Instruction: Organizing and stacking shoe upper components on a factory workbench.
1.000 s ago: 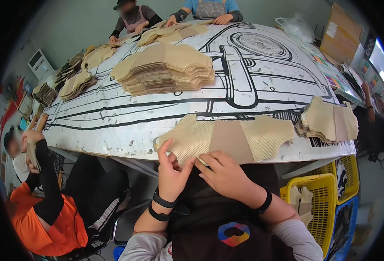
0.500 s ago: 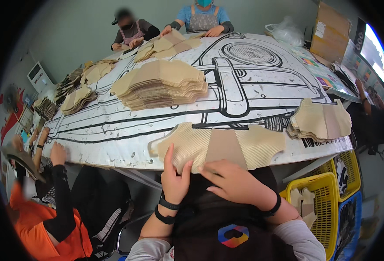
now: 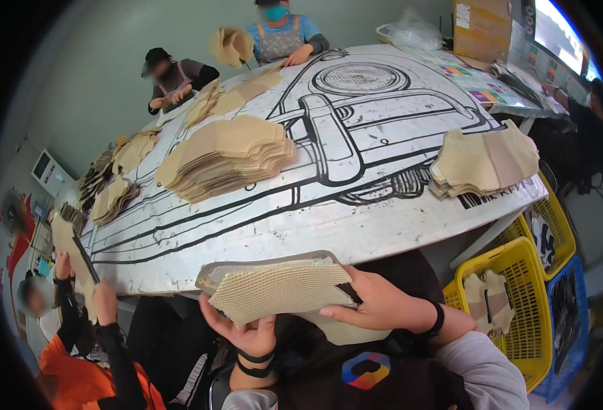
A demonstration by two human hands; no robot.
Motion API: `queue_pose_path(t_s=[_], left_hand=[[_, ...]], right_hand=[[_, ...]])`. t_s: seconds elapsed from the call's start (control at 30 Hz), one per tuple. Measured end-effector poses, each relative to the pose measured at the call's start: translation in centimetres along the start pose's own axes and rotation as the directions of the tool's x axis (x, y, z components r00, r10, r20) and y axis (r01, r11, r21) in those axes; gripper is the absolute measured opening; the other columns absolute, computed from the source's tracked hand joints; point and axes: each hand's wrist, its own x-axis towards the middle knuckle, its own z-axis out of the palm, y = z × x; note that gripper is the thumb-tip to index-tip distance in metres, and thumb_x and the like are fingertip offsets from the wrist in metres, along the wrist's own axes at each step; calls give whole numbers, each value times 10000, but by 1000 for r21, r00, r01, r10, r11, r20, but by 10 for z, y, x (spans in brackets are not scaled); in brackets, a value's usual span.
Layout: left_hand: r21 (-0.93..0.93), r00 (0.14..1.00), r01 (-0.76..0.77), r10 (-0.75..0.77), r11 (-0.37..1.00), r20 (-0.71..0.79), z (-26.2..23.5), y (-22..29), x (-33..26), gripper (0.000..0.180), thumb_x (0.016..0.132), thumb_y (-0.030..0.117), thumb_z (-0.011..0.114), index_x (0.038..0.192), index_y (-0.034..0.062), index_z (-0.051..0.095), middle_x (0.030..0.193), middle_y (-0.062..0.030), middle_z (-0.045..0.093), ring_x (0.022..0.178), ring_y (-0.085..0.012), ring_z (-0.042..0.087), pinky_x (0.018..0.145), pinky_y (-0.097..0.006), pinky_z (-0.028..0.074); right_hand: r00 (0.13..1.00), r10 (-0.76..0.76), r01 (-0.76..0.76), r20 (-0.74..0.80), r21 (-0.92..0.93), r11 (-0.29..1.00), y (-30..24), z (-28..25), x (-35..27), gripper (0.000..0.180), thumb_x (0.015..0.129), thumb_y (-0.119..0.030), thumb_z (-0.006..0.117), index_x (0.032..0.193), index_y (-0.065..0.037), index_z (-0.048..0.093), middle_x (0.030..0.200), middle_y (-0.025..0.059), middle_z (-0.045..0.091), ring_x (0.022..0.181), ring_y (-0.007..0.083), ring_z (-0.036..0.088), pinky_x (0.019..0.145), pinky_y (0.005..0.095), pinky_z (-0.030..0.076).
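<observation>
A folded tan honeycomb-paper piece (image 3: 274,290) is held edge-on at the near edge of the white table (image 3: 356,225), which bears a black line drawing. My left hand (image 3: 247,335) grips the piece from below at its left. My right hand (image 3: 377,304) pinches its right end. On the table's right side sits a short stack of the same tan pieces (image 3: 483,160). A taller stack (image 3: 226,154) stands in the middle of the table.
A yellow basket (image 3: 520,287) holding tan pieces stands at my right, with a blue crate (image 3: 575,307) behind it. A person in orange (image 3: 83,342) at my left lifts a tan piece. Two more people work at the far end among smaller stacks (image 3: 117,178).
The piece lay spread flat on the table edge under both hands. Now it is folded and lifted off the table, held between both hands. My view has shifted left.
</observation>
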Motion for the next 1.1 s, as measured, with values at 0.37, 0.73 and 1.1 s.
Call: queue_pose_path(t_s=[0.37,0.73,1.1], left_hand=[[-162,842,501,-435,850,319,-11,6,18,280,651,108,766,818,-35,592,739,-148,580,612,-207,574,507,-275,473],[-380,950,101,24,919,312,-1,1,12,104,786,32,613,778,-41,540,707,-146,536,647,-317,621,573,-433,561],[-579,885,83,208,811,418,-2,-8,18,135,769,95,648,775,-11,564,757,-202,592,649,-307,612,610,-425,550]], right_hand=[[915,-383,387,125,-7,922,2,8,-4,454,795,-143,596,1212,-31,455,959,148,596,832,310,582,716,352,478],[879,-429,460,-210,135,877,-20,21,-2,450,729,-186,697,1128,-50,539,893,109,614,755,259,602,660,318,498],[946,-313,319,-83,391,863,-18,10,-6,325,763,-130,670,1080,-80,615,882,89,638,781,239,613,672,290,489]])
